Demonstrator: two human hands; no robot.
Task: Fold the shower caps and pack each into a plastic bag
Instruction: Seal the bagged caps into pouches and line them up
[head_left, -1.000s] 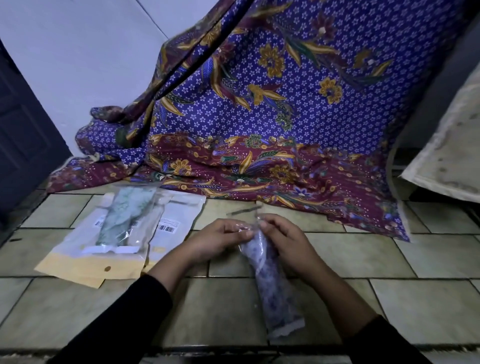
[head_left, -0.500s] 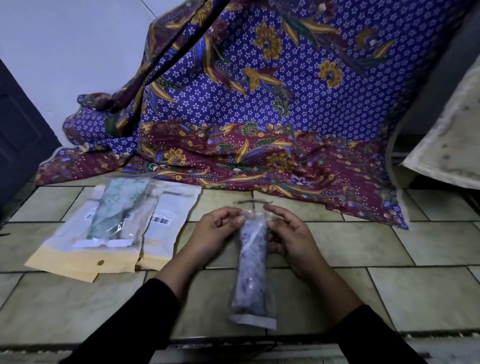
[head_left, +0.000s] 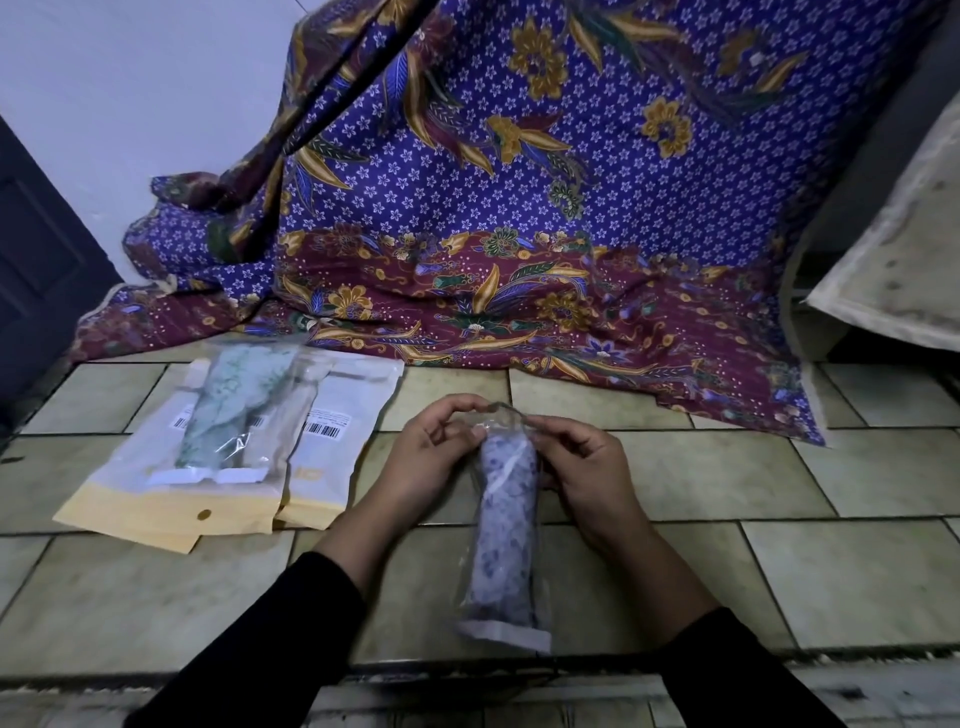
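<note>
Your left hand (head_left: 431, 457) and right hand (head_left: 582, 467) have fingers curled, each pinching the crinkly clear mouth of bag (head_left: 506, 635). Bag is long and narrow, between your forearms over glossy tile (head_left: 857, 577). Cap (head_left: 506, 530) sits inside, rolled into soft lilac-print cylinder. Green cap (head_left: 234, 410), bagged, lies left on flat white-yellow pouches (head_left: 156, 506).

Dim bluish light, soft focus, wide-angle bending at edges
</note>
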